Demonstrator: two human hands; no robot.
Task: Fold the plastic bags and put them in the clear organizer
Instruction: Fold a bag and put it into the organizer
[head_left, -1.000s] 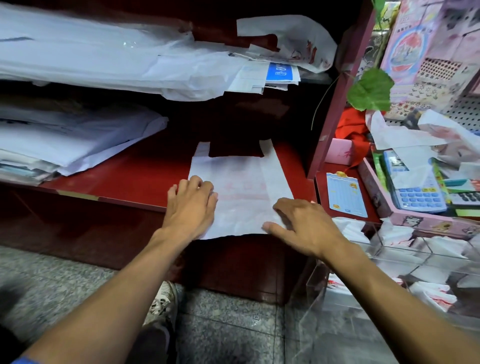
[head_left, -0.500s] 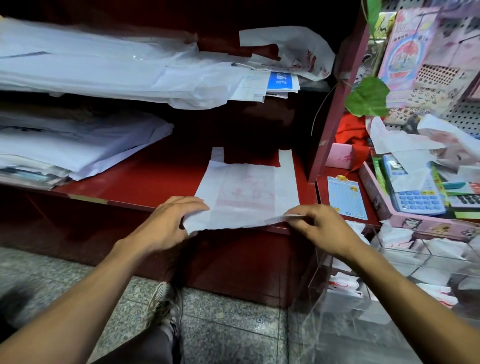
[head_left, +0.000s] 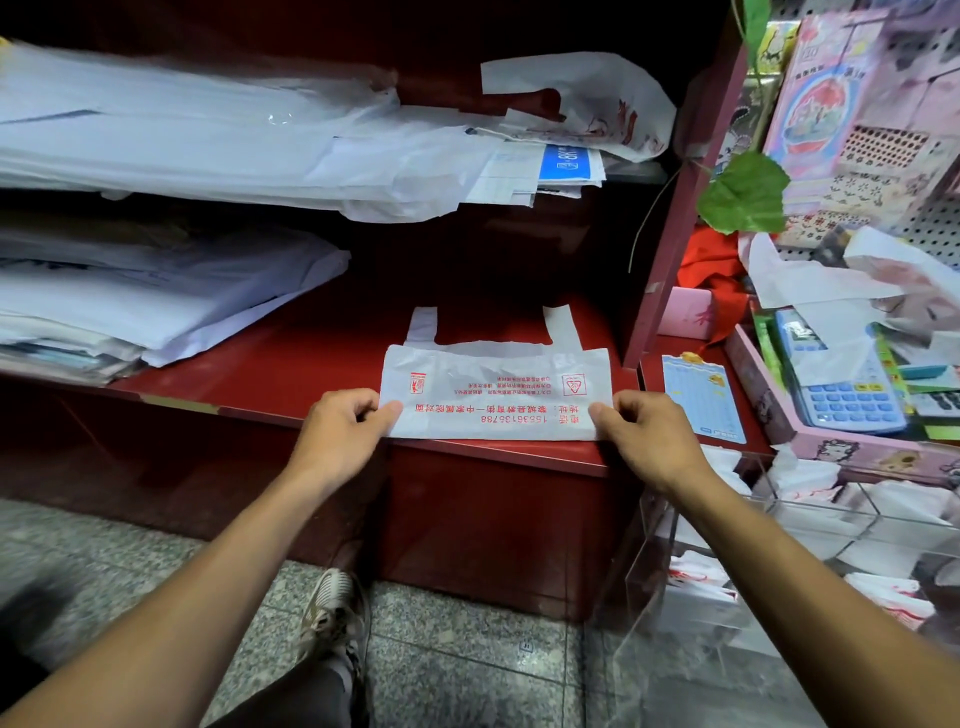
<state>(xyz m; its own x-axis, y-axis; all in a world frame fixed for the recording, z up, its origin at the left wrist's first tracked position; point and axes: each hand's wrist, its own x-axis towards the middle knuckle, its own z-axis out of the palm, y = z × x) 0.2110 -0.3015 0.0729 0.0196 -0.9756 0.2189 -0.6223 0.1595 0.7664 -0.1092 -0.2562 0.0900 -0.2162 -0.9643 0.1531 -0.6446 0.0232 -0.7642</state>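
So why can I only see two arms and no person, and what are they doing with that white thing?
The camera sits on the person's head and looks down, so you see only their own arms, like when you look at your own hands. The left hand and the right hand each pinch one end of a white plastic bag with red writing. Its bottom part looks folded up over the rest, and its two handles stick out at the back. It lies on a red shelf. Low on the right is a clear organizer with white bags already inside. Beyond it sits a blue calculator.
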